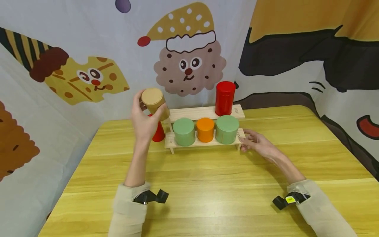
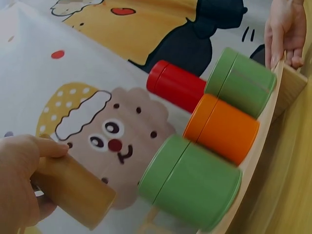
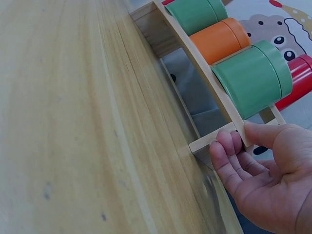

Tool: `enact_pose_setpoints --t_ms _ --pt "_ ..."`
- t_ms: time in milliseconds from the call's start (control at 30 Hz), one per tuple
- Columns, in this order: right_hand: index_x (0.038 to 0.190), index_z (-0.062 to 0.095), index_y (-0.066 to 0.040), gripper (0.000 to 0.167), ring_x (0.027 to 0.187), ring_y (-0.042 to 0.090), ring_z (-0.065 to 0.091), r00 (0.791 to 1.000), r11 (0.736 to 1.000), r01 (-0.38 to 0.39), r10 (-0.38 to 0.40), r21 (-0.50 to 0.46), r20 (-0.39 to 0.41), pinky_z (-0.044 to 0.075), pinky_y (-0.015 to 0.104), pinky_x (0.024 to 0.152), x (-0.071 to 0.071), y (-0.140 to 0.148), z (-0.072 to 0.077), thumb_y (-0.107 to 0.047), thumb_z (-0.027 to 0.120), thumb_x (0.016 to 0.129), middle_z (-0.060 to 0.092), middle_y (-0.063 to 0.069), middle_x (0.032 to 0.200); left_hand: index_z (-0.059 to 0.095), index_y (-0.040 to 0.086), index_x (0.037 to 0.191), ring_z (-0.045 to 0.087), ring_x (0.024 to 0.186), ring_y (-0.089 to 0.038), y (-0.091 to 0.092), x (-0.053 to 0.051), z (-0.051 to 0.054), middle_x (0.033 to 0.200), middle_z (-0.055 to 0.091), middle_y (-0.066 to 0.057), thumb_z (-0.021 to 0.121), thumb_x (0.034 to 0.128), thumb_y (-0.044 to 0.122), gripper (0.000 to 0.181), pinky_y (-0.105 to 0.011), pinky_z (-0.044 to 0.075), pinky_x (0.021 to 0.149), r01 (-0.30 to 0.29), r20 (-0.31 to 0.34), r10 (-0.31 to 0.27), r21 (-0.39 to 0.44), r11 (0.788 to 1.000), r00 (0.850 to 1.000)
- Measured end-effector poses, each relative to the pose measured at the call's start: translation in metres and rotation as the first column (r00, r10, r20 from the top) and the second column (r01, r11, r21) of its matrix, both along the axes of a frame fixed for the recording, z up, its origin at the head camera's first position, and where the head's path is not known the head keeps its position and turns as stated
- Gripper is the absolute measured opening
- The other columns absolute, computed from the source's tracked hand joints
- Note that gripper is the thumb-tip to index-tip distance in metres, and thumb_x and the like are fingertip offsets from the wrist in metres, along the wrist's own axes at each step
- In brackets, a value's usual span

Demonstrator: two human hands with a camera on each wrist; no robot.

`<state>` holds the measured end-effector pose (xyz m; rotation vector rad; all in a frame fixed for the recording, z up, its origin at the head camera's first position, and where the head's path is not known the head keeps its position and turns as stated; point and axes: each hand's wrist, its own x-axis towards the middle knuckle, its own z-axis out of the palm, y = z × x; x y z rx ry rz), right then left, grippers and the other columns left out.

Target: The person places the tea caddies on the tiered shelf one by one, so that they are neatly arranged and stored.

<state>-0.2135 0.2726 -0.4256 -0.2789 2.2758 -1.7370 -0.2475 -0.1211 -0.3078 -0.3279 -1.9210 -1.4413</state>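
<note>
My left hand grips a tan-gold canister, tilted, near the left end of a two-step wooden rack. Whether its base touches the upper board, I cannot tell. At the rack's other end my right hand pinches the lower board, thumb on top and fingers below, as the right wrist view shows. On the lower step stand a wide green canister, an orange canister and a second green canister. A tall red canister stands on the upper step's right part.
Beside the rack's left end stands another red canister, partly hidden by my left hand. The rack is near the far edge of a wooden table. Behind it hangs a cartoon-printed cloth.
</note>
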Motion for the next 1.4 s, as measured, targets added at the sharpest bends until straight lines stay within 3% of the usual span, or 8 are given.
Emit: enact_pose_setpoints --t_ms 500,867,1100,1400 --pt "0.155 0.013 0.011 0.072 0.088 0.020 0.067 1.000 1.000 0.004 -0.004 -0.014 -0.003 0.057 0.031 0.085 -0.002 -0.001 0.000 -0.018 0.056 0.105 0.058 0.031 0.116 0.050 0.002 0.141 0.057 0.115 -0.024 0.049 -0.011 0.003 0.133 0.060 -0.011 0.085 0.0817 0.007 0.068 -0.037 0.047 0.095 0.131 0.055 -0.131 0.006 0.991 0.990" --pt "0.156 0.010 0.011 0.075 0.089 0.022 0.068 1.000 1.000 0.007 -0.007 0.025 -0.010 0.054 0.029 0.089 -0.002 0.000 0.001 -0.021 0.056 0.105 0.058 0.029 0.117 0.047 0.003 0.143 0.056 0.116 -0.025 0.076 -0.020 -0.001 0.136 0.058 -0.012 0.084 0.0829 0.010 0.071 -0.034 0.046 0.098 0.180 0.151 -0.176 -0.013 0.984 0.973" --pt "0.156 0.009 0.010 0.076 0.090 0.023 0.068 1.000 0.999 0.020 -0.019 0.049 -0.008 0.053 0.029 0.090 -0.001 0.001 0.002 -0.023 0.055 0.106 0.061 0.026 0.113 0.047 0.003 0.143 0.056 0.117 -0.025 0.089 -0.028 -0.003 0.135 0.058 -0.013 0.084 0.0831 0.009 0.071 -0.033 0.046 0.100 0.203 0.183 -0.198 -0.006 0.979 0.963" --pt "0.157 0.009 0.008 0.077 0.092 0.025 0.068 1.000 0.999 0.016 -0.016 0.039 0.003 0.053 0.030 0.092 0.001 0.001 0.001 -0.025 0.055 0.106 0.056 0.027 0.118 0.047 0.003 0.144 0.055 0.117 -0.025 0.104 -0.036 -0.012 0.134 0.057 -0.014 0.085 0.0831 0.013 0.072 -0.032 0.046 0.100 0.234 0.207 -0.223 -0.034 0.972 0.953"
